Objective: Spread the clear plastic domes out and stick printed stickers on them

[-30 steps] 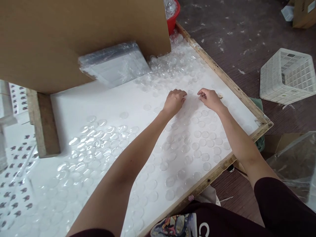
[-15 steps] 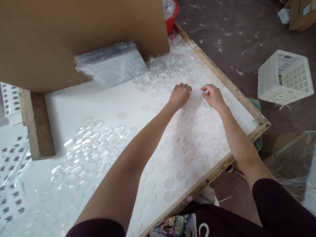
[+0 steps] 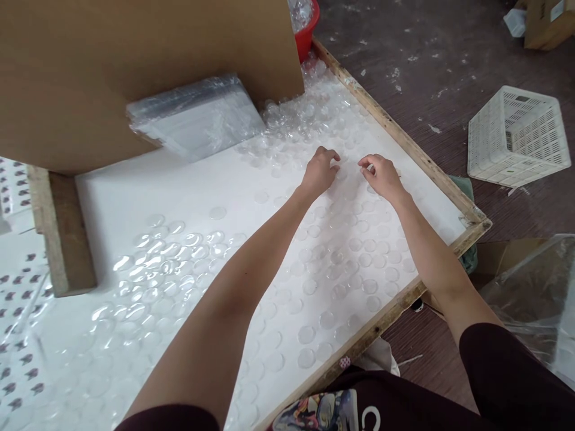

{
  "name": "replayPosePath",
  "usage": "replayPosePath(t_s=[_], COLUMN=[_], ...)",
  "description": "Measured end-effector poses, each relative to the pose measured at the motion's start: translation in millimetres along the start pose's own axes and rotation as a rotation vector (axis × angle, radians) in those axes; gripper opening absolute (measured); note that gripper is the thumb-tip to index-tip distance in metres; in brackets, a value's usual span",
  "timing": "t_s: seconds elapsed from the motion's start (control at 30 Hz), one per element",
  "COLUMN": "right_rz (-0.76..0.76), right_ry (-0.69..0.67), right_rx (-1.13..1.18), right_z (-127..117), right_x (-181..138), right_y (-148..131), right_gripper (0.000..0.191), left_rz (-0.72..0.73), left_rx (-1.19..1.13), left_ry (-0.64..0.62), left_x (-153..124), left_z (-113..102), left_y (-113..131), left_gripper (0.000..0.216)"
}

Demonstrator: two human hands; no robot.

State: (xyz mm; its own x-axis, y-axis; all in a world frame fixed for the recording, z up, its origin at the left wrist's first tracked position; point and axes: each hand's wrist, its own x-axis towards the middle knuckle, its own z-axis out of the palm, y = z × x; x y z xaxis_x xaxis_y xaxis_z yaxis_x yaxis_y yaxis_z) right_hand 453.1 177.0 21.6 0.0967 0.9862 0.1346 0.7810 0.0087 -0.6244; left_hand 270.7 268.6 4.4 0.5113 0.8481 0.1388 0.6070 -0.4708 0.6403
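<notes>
Clear round plastic discs [image 3: 306,334] lie scattered over a white board [image 3: 130,191]. Above the far part of the board is my left hand [image 3: 320,170], its thumb and forefinger apart beside a faint clear disc [image 3: 342,172]. Whether it touches that disc I cannot tell. Facing it, a short gap to the right, my right hand [image 3: 381,175] has its thumb and forefinger curled together in a pinch. Anything between those fingertips is too small and clear to make out. Beyond both hands the discs lie in a dense heap [image 3: 309,114].
Wooden strips [image 3: 399,139] edge the board. A brown cardboard sheet [image 3: 179,42] stands at the back, with clear plastic bags [image 3: 202,117] against it. Behind is a red tub [image 3: 306,37]. A white crate [image 3: 516,140] rests on the floor at right. Printed sheets [image 3: 18,335] lie at left.
Both hands have shifted slightly left in the picture, along with a small shift of the whole view. The left thumb and forefinger have spread apart; the right fingertips have drawn closer together.
</notes>
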Motion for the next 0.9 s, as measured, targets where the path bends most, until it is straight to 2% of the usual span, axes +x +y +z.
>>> replayPosePath(t_s=[0.07, 0.17, 0.3, 0.4, 0.57, 0.7, 0.77, 0.83, 0.9], right_rz=[-0.032, -0.095, -0.098, -0.091, -0.058, 0.014, 0.054, 0.103, 0.137], right_ry=[-0.007, -0.034, -0.102, -0.099, 0.028, 0.106, 0.074, -0.027, -0.136], right_rx=[-0.032, -0.097, -0.15, -0.145, -0.119, -0.058, -0.05, -0.078, -0.127], right_z=[3.3, 10.3, 18.9, 17.8, -7.1, -33.5, -41.5, -43.5, -39.4], right_x=[0.9, 2.5, 3.4, 3.9, 3.4, -2.1, -6.9, -12.1, -16.3], right_y=[0.1, -1.7, -6.5, -6.4, 2.4, 12.7, 19.0, 24.6, 27.1], right_gripper=[0.025, 0.032, 0.036, 0.033, 0.026, 0.025, 0.021, 0.015, 0.018], left_rz=[0.099, 0.199, 0.211, 0.218, 0.249, 0.225, 0.228, 0.231, 0.22], left_rx=[0.068, 0.142, 0.204, 0.235, 0.237, 0.24, 0.216, 0.174, 0.133], left_ry=[-0.012, -0.107, -0.149, -0.16, -0.188, -0.158, -0.119, -0.075, -0.035], left_x=[-3.7, -9.3, -13.4, -14.8, -16.6, -18.4, -19.6, -20.5, -21.2], left_z=[-0.4, -1.3, -3.9, -6.1, -7.2, -7.3, -8.3, -10.0, -12.3], left_y=[3.2, 9.9, 14.8, 13.4, 12.0, 16.3, 18.1, 18.8, 18.6], left_gripper=[0.023, 0.024, 0.028, 0.033, 0.035, 0.034, 0.034, 0.035, 0.036])
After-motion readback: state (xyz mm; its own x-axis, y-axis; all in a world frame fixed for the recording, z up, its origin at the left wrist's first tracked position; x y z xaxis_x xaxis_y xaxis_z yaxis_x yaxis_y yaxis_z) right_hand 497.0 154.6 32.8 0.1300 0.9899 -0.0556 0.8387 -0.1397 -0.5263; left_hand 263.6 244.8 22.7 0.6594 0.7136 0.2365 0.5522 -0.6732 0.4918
